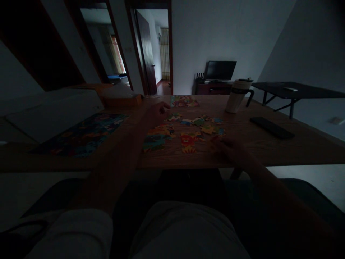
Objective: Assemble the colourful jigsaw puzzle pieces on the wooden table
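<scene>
Mid-frame on the wooden worktop [258, 151], my left fingers [161, 108] curl above the loose jigsaw pieces [187, 140], my right fingers [219, 142] reach their edge, any grip too dark to tell, and one careless brush could scatter them.

Desk scene, room and doorway behind
From here I see a white travel mug [237, 96] with a black handle on the wooden table [258, 151], a flat black device [271, 127] to its right, phone or remote, can't tell. White printer-like box [51, 115] at the table's left end, an orange-brown box [121, 101] just past it. Dark folding table [296, 90] along the right wall, small white item [290, 89] on top. Black monitor [219, 70] on a dark cabinet [214, 89], router [199, 78] beside it. Dark wooden door [147, 54] stands open, curtain [165, 54] beyond.
</scene>
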Demonstrator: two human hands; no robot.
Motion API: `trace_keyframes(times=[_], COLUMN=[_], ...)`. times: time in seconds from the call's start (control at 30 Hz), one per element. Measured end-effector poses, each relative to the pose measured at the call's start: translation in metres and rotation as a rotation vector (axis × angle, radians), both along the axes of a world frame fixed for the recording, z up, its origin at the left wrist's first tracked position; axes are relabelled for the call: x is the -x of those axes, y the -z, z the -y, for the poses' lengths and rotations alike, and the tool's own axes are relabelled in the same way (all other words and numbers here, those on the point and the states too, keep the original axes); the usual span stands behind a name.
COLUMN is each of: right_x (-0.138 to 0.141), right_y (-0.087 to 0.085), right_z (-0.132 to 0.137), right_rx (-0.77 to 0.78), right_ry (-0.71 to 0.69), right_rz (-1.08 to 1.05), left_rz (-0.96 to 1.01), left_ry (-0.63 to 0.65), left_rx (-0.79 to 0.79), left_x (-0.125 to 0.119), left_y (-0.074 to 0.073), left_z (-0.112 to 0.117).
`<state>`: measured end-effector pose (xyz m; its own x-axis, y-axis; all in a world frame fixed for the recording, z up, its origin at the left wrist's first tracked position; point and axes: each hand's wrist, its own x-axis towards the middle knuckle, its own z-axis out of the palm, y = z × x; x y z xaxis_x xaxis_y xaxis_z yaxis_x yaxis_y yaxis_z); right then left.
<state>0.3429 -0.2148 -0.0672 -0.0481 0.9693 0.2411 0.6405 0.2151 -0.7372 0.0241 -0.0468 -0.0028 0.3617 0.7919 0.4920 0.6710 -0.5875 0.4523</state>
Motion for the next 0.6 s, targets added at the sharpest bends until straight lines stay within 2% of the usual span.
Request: trace_keyframes(times=[0.1, 0.2, 0.6], right_x=[0.014, 0.021, 0.021], right_y=[0.005, 0.006, 0.009], right_z=[-0.011, -0.014, -0.016], right_rx=[-0.051, -0.034, 0.027], right_ry=[0.021, 0.036, 0.078], right_rz=[-0.051, -0.063, -0.187], left_rz=[-0.038, -0.045, -0.127], left_ry=[0.009, 0.027, 0.074], left_rx=[0.032, 0.023, 0.074], left_x=[-0.004, -0.007, -0.010], left_y=[0.002, 0.002, 0.010], left_z=[0.004, 0.008, 0.004])
